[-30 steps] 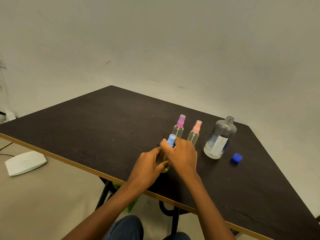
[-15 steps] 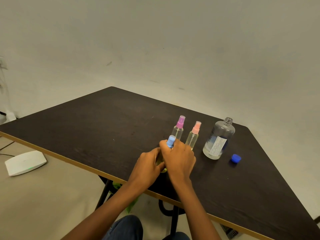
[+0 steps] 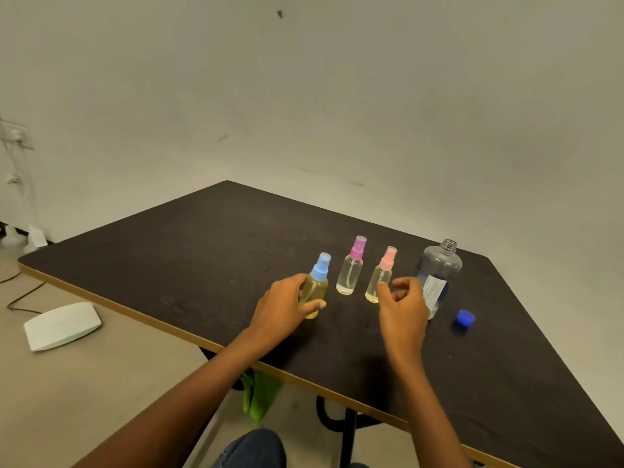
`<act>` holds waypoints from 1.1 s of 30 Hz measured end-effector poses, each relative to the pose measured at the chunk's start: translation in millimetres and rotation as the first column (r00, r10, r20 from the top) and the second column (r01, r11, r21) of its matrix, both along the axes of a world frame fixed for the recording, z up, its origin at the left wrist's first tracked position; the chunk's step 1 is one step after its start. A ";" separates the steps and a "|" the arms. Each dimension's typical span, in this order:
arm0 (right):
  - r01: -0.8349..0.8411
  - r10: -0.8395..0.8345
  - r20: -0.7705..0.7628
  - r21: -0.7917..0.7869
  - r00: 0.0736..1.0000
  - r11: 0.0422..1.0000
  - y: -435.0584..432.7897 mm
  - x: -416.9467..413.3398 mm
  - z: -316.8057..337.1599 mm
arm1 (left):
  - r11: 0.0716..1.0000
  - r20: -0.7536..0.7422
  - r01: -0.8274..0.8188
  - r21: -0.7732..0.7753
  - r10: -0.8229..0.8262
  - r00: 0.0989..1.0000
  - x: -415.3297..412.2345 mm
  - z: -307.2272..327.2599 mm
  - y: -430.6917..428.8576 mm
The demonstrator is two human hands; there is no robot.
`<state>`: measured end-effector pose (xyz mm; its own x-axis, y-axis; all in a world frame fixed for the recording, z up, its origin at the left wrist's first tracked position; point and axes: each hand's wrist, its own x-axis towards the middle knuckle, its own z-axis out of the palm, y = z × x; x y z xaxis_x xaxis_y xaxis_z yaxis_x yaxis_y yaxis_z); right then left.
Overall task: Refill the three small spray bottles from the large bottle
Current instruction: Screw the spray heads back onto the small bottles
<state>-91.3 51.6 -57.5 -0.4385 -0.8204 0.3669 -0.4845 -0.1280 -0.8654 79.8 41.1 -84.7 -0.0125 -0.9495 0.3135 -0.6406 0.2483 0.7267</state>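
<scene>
Three small spray bottles stand upright in a row on the dark table (image 3: 189, 251). My left hand (image 3: 283, 309) grips the body of the blue-capped bottle (image 3: 317, 282), which holds yellowish liquid. The purple-capped bottle (image 3: 351, 268) and the pink-capped bottle (image 3: 380, 278) stand free to its right. Fingers loosely curled and holding nothing, my right hand (image 3: 403, 305) hovers just in front of the pink-capped bottle and the large clear bottle (image 3: 439, 271). The large bottle is uncapped, and its blue cap (image 3: 466, 318) lies on the table to its right.
The table's front edge (image 3: 135, 315) runs diagonally close to my arms. A white flat device (image 3: 60, 325) with a cable lies on the floor at the left. A green cloth (image 3: 260, 396) hangs under the table. A bare wall rises behind.
My right hand has let go of the blue spray cap and moved right, toward the large bottle. My left hand still holds the blue-capped bottle, now standing left of the row.
</scene>
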 end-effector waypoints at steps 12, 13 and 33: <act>-0.051 0.058 -0.043 0.138 0.997 0.989 -62.0 -13.1 -26.0 | 0.995 -0.052 0.061 0.076 -0.057 0.997 0.3 8.9 -83.1; -0.054 0.060 -0.049 0.127 0.997 0.990 -63.2 -12.8 -28.1 | 0.993 -0.059 0.074 0.088 -0.069 0.996 0.4 9.7 -86.9; -0.012 0.041 -0.247 0.119 0.968 0.993 -65.4 -18.9 -35.7 | 0.975 -0.104 0.191 0.112 -0.180 0.978 2.3 1.9 -94.4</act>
<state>-110.3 -13.8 -93.3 -0.3234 -0.8739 0.3630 -0.6839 -0.0493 -0.7279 82.1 -53.3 -82.8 -0.1682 -0.9642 0.2048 -0.5198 0.2633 0.8127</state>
